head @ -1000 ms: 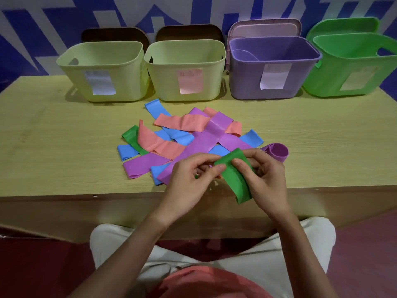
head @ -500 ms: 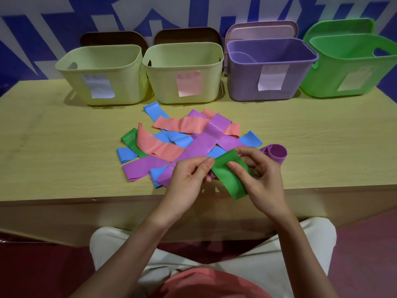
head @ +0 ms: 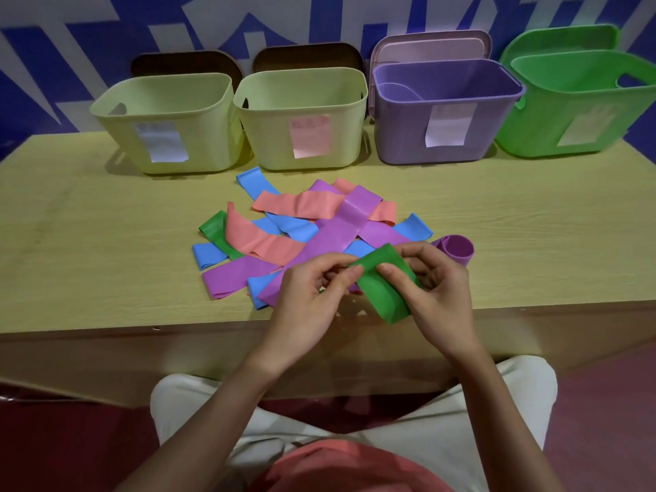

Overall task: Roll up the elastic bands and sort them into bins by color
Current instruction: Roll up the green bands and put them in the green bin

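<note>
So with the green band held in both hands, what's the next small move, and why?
Probably keep rolling: the green band is only partly curled between the left hand and right hand, with a flat tail hanging over the table edge. The green bin comes afterwards.

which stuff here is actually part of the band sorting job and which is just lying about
Part of the job: green band held by left hand and right hand; band pile; rolled purple band; two yellow bins; purple bin; green bin.

Just lying about: pink lid; two brown lids.
</note>
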`<state>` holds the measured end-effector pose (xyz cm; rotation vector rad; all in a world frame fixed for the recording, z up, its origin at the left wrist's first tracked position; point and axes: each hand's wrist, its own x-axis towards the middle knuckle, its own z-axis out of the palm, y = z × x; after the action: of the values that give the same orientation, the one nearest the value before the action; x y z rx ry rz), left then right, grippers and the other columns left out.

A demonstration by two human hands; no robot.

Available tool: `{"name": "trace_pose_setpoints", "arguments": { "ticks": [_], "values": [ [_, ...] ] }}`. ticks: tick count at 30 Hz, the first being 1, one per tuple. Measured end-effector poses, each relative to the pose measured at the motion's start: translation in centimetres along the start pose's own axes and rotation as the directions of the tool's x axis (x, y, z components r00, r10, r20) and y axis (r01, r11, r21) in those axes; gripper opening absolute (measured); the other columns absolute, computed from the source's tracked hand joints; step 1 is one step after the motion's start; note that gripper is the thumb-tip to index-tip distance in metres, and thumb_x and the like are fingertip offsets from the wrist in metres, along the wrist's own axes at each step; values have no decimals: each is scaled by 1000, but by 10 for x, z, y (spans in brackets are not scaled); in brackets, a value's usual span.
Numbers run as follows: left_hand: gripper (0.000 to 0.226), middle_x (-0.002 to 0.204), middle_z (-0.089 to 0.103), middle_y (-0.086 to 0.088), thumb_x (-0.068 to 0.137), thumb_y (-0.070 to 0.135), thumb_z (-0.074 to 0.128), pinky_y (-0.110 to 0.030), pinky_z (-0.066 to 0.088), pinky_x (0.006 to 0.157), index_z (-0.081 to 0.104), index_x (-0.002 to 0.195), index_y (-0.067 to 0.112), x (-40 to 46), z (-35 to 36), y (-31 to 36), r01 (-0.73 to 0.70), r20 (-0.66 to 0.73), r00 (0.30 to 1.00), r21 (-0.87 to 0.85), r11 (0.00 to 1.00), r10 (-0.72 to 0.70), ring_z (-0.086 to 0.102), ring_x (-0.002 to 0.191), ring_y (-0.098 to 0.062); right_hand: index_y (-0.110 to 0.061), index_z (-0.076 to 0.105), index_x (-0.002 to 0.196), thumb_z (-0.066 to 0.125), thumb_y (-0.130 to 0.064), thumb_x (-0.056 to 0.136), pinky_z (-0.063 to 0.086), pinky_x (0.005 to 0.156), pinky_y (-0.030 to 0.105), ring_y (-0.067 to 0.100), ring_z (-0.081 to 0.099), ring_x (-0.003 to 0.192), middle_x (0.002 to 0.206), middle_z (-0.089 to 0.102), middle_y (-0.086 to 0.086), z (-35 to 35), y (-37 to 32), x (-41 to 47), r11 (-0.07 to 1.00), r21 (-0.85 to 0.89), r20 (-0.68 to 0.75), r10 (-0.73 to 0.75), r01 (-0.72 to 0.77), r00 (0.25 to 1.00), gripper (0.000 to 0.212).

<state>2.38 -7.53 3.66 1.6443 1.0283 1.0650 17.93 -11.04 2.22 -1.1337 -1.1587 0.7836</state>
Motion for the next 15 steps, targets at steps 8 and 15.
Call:
{"name": "trace_pose_setpoints", "arguments": {
  "ticks": [8, 15],
  "values": [
    [17, 58, 50, 0, 93, 13, 57, -16, 40, 57, 71, 85, 16, 3, -1, -1, 82, -87, 991, -202, 976, -101, 44, 55, -3, -22, 64, 110, 73, -10, 80, 53, 71, 22, 10, 65, 78, 80, 68, 9, 0, -3, -3, 999, 43, 70, -18, 15, 997, 33],
    [27, 62, 51, -4, 92, 24, 54, -31, 36, 66, 73, 78, 11, 1, 1, 5, 184, 79, 983, -400, 898, -166, 40, 57, -8, -15, 65, 114, 65, -2, 87, 48, 82, 16, 3, 62, 94, 100, 72, 6, 1, -7, -1, 997, 67, 111, -34, 26, 993, 31]
  ]
}}
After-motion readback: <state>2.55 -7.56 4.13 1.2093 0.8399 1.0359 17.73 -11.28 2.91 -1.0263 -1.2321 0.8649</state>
